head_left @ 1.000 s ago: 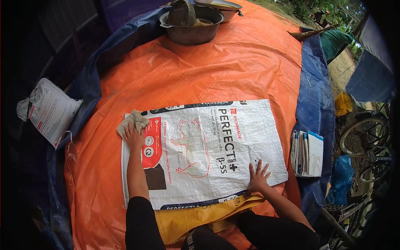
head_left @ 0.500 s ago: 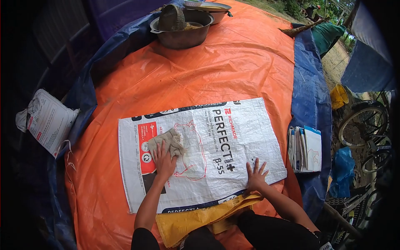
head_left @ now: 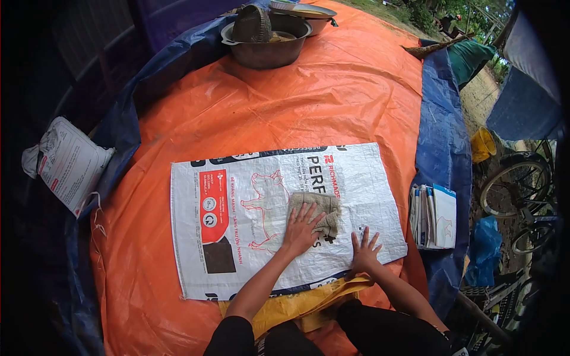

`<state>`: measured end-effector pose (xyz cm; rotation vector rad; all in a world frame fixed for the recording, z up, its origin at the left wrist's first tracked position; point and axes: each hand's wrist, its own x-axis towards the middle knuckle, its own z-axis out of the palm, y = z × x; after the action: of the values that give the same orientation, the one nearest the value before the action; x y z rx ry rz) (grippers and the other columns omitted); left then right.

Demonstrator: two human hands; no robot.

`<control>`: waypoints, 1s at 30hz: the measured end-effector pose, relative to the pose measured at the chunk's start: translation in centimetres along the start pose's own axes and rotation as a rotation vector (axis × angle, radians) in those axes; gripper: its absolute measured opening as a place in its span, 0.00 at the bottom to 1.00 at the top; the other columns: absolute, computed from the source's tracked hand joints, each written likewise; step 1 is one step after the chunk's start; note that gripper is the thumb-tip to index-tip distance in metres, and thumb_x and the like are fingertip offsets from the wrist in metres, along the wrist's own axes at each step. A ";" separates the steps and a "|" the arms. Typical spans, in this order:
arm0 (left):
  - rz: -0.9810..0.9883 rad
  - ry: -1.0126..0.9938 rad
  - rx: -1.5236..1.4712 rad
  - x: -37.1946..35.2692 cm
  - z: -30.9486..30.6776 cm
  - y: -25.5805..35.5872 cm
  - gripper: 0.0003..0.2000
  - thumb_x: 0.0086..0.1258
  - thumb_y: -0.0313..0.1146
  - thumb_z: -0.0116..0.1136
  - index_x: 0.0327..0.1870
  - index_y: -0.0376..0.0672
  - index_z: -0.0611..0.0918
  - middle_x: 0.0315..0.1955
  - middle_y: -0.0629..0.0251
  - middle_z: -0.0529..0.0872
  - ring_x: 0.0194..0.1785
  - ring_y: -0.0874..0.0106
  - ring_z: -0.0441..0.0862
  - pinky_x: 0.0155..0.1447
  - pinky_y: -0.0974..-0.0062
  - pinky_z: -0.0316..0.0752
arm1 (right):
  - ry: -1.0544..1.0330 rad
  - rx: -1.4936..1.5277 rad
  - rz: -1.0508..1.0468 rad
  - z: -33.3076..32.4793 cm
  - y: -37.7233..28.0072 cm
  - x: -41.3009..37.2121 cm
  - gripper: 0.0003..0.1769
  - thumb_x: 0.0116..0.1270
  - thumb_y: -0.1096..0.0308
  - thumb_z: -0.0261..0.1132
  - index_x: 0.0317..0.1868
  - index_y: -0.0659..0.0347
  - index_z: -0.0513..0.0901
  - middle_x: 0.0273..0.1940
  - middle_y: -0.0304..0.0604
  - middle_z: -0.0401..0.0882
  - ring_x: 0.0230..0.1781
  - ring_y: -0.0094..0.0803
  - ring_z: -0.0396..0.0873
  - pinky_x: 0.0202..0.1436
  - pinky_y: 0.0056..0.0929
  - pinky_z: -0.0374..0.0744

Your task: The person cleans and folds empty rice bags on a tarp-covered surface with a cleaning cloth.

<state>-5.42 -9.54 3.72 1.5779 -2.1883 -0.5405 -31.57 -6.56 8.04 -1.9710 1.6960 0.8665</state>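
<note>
Over 1 s I've slid the left hand (head_left: 301,230) and cloth (head_left: 328,207) rightward from the left edge of the white sack (head_left: 365,184) onto its black lettering (head_left: 314,173). That hand lies flat on the cloth, fingers spread; the right hand (head_left: 365,257), splayed and gripping nothing, rests by the sack's near-right corner, which lies close to the right edge of the orange tarp (head_left: 237,113).

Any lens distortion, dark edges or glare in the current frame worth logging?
Head view: rounded black vignetting darkens the corners, suggesting a wide-angle lens; soft sheen on the orange tarp and spread white sack; left side much dimmer than the greenery.
</note>
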 end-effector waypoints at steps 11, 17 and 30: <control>-0.366 0.117 0.257 -10.5 -9.3 -12.6 0.36 0.68 0.43 0.62 0.79 0.59 0.66 0.83 0.59 0.51 0.85 0.51 0.45 0.83 0.42 0.37 | 0.007 0.001 0.002 -0.4 0.2 -0.5 0.91 0.26 0.40 0.87 0.84 0.43 0.32 0.80 0.68 0.12 0.76 0.86 0.17 0.67 0.91 0.41; -0.724 0.144 0.319 -17.8 -15.1 -20.1 0.30 0.74 0.47 0.55 0.76 0.48 0.71 0.83 0.58 0.48 0.85 0.49 0.42 0.83 0.42 0.37 | 0.035 -0.023 -0.017 0.9 0.9 0.4 0.96 0.20 0.37 0.88 0.84 0.49 0.30 0.78 0.72 0.09 0.74 0.88 0.15 0.66 0.92 0.42; -0.745 0.015 0.347 -19.9 -11.6 -17.5 0.30 0.73 0.43 0.56 0.76 0.48 0.71 0.83 0.49 0.44 0.83 0.39 0.38 0.80 0.34 0.35 | 0.002 0.016 -0.003 -0.8 -0.1 -0.5 0.96 0.19 0.39 0.89 0.84 0.53 0.32 0.79 0.72 0.11 0.75 0.85 0.13 0.68 0.90 0.40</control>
<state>20.50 3.37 2.80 2.5839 -1.6851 -0.3445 -31.31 -6.73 8.94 -1.9647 1.6952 0.8474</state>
